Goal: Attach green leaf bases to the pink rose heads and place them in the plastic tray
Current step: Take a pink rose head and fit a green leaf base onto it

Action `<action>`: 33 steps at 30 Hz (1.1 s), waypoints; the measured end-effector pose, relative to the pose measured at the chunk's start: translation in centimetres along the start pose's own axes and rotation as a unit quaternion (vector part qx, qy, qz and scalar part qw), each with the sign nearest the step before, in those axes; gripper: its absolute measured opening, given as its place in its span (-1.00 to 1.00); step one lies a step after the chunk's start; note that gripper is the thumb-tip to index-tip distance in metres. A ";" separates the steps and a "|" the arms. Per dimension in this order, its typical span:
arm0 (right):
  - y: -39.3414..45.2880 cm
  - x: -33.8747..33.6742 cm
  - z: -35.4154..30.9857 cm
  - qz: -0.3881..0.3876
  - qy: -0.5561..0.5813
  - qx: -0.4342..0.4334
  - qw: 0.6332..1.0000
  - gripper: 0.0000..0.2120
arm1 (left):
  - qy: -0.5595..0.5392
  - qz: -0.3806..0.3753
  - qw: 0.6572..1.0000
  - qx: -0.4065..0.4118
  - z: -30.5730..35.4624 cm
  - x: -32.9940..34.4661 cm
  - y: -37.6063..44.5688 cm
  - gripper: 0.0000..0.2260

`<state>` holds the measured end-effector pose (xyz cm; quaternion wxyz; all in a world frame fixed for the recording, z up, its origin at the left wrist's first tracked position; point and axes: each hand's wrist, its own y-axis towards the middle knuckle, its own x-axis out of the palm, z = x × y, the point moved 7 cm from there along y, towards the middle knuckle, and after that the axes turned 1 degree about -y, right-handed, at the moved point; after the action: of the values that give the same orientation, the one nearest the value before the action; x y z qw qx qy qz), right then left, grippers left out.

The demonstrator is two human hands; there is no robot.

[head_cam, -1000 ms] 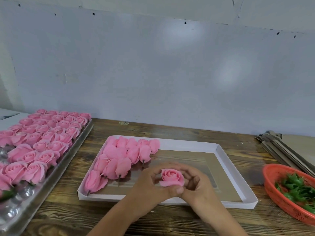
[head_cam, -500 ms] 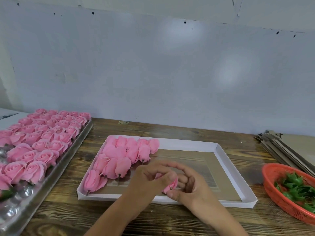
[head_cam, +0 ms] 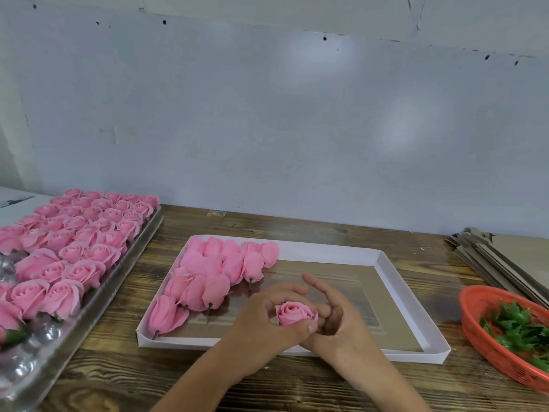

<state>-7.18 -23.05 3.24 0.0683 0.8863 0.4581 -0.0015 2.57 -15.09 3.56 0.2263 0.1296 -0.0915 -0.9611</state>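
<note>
Pink rose head (head_cam: 295, 313) upright, pinched by left hand (head_cam: 267, 319), cradled in right hand (head_cam: 335, 322) curled fingers

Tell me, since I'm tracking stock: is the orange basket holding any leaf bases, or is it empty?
Not empty. The orange basket on the right holds a pile of green leaf bases; its far side is cut off by the frame edge.

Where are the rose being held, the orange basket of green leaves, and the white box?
Held rose (head_cam: 294, 313), head view: centre of its petals.
Orange basket (head_cam: 475, 304), head view: near-left rim.
White box (head_cam: 416, 325), head view: right wall.
</note>
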 end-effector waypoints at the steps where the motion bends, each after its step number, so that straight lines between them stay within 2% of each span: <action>1: 0.0 0.0 -0.1 0.003 -0.001 -0.004 1.000 -0.29 | 0.000 -0.003 1.000 -0.001 0.1 0.0 0.0 -0.77; 9: 0.0 -0.6 -0.4 0.003 0.037 -0.016 0.999 -0.25 | -0.066 -0.045 0.996 -0.037 0.0 0.4 -0.3 -0.62; 12: 0.1 -0.8 -0.4 -0.010 0.064 -0.017 0.998 -0.23 | -0.092 -0.038 0.995 -0.021 0.4 0.2 -0.2 -0.55; 16: 0.1 -0.3 0.3 -0.053 0.034 -0.020 0.998 -0.34 | -0.119 0.027 0.992 0.021 1.7 -0.7 -0.4 -0.77; 18: 0.1 -0.2 0.7 -0.063 0.010 -0.024 0.998 -0.36 | -0.128 0.043 0.990 0.035 1.8 -1.0 -0.4 -0.79; 23: 0.2 -0.3 0.6 -0.070 0.006 -0.033 0.997 -0.38 | -0.123 0.014 0.991 0.055 2.0 -0.7 -0.3 -0.79; 25: 0.2 -0.4 0.6 -0.064 0.016 -0.031 0.997 -0.38 | -0.138 0.002 0.989 0.053 2.2 -0.5 -0.4 -0.73; 31: 0.3 -0.8 0.4 -0.034 0.058 -0.033 0.997 -0.34 | -0.124 -0.046 0.991 0.016 1.8 0.4 -0.3 -0.77; 33: 0.3 -1.1 0.4 -0.023 0.072 -0.035 0.997 -0.35 | -0.116 -0.055 0.992 0.006 1.5 0.6 -0.3 -0.71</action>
<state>-7.54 -24.19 3.01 0.0659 0.8706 0.4814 0.0767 1.51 -14.88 4.80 0.1603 0.0235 -0.1153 -0.9800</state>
